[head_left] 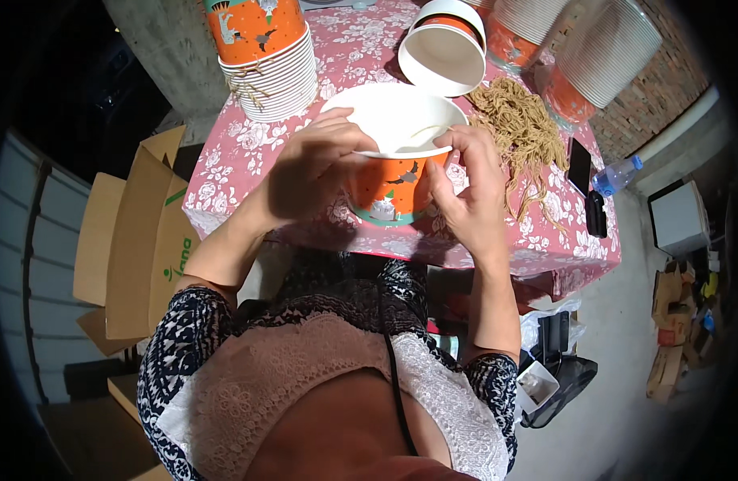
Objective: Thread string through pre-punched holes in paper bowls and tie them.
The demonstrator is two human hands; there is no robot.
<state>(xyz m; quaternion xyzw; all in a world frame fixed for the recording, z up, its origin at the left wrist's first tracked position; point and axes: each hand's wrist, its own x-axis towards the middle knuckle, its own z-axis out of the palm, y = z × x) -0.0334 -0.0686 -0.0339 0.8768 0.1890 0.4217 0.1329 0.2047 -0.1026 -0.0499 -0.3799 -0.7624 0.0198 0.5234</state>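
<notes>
An orange paper bucket (391, 191) with animal pictures and a white inside stands near the front edge of the table, its mouth tilted toward me. My left hand (317, 160) grips the left part of its rim, fingers over the edge. On the right side, my right hand (475, 180) pinches the rim, thumb outside and fingers at the inner edge. A thin pale cord (423, 131) shows inside the bucket near my right fingers; whether they hold it too is hidden. Right of the bucket lies a heap of tan cords (517, 128).
A tall stack of buckets (269, 76) stands back left; tipped nested buckets (441, 58) lie behind. Wrapped stacks (602, 64) are back right. A phone (578, 166), black case (596, 214) and water bottle (616, 175) edge the flowered tablecloth (345, 48). Cardboard boxes (136, 248) stand left.
</notes>
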